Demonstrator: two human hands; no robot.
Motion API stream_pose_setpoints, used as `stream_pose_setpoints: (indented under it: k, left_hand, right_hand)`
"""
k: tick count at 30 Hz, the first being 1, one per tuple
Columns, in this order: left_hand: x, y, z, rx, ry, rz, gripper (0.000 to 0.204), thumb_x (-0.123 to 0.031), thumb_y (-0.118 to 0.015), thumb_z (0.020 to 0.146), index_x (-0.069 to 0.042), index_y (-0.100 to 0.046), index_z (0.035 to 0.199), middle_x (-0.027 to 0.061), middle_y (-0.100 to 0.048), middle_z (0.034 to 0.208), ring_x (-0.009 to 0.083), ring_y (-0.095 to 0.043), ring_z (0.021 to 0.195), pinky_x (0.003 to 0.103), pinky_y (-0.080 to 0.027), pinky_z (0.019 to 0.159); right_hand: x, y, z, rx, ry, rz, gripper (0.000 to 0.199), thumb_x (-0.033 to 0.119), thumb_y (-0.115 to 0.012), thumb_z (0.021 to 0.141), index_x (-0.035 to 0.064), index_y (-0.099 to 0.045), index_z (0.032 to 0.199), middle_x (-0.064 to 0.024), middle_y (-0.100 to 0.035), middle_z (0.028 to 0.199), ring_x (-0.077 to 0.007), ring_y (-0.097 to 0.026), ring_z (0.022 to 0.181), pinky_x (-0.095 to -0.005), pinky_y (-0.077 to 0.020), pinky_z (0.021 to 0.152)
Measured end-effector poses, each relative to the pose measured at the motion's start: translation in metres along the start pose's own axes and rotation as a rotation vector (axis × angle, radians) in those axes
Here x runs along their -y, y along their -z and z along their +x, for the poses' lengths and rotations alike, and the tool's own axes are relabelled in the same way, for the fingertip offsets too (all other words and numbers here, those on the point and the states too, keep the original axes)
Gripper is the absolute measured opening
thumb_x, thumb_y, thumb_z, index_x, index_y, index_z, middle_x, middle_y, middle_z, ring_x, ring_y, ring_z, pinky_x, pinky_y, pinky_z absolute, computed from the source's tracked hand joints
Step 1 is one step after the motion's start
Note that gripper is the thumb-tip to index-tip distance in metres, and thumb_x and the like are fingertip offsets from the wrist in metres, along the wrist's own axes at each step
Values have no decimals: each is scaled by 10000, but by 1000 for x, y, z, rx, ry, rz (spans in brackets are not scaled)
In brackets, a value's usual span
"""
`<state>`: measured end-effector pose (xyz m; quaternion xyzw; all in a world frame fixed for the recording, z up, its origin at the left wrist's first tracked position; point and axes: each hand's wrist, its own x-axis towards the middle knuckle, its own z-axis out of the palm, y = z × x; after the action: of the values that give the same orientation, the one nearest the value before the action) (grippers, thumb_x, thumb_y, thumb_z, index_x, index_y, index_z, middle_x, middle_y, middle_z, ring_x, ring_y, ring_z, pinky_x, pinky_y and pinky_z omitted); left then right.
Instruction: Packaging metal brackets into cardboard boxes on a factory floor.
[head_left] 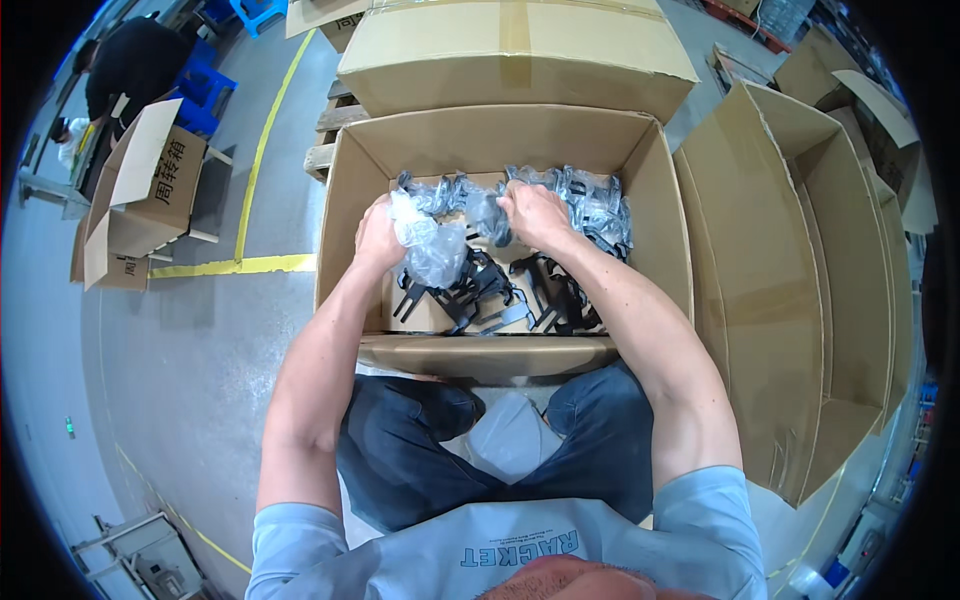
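In front of me stands a large open cardboard box [655, 190], and both of my hands reach into it. My left hand [378, 238], near the box's left wall, is closed on a crumpled clear plastic bag [435, 255]. My right hand [537, 213] pinches a plastic-wrapped part [488, 213] near the middle; its exact shape is hidden by the wrapping. More wrapped dark parts [600, 205] lie in a row along the far side. Loose black plastic brackets [480, 285] are heaped at the near side, below my hands.
A closed, taped carton [520, 60] rises behind the open box. Close on the right stands another open carton [740, 290]. A smaller open carton [150, 190] is at the left, past a yellow floor line [265, 150]. Farther back, a person in black [140, 65] bends beside blue stools.
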<state>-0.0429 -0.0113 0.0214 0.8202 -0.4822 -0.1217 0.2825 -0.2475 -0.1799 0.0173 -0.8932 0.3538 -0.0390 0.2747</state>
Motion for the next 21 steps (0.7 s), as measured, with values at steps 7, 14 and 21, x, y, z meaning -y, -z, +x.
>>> stream_pose_setpoints:
  k: [7, 14, 21]
  left_hand:
    - [-3, 7, -11, -17, 119, 25, 305, -228, -668, 806, -2, -663, 1011, 164, -680, 1003, 327, -653, 893, 395, -508, 811]
    - [-2, 31, -29, -141, 108, -123, 300, -217, -645, 842, 11, -660, 1037, 163, -683, 1016, 289, -649, 872, 385, -508, 791]
    - [-55, 35, -61, 47, 236, -357, 305, -195, -650, 861, 21, -653, 1077, 145, -676, 1009, 227, -626, 869, 352, -502, 778]
  right_hand:
    - [-12, -7, -12, -25, -2, 40, 267, 256, -505, 940, 22, -623, 892, -151, -678, 773, -371, -644, 743, -471, -496, 724]
    - [9, 11, -16, -70, 14, 374, 250, 236, -537, 931, 10, -628, 877, -144, -681, 795, -346, -630, 725, -447, -492, 719]
    - [22, 6, -24, -46, 105, 335, 241, 224, -559, 924, 5, -631, 855, -130, -674, 790, -319, -624, 734, -435, -492, 725]
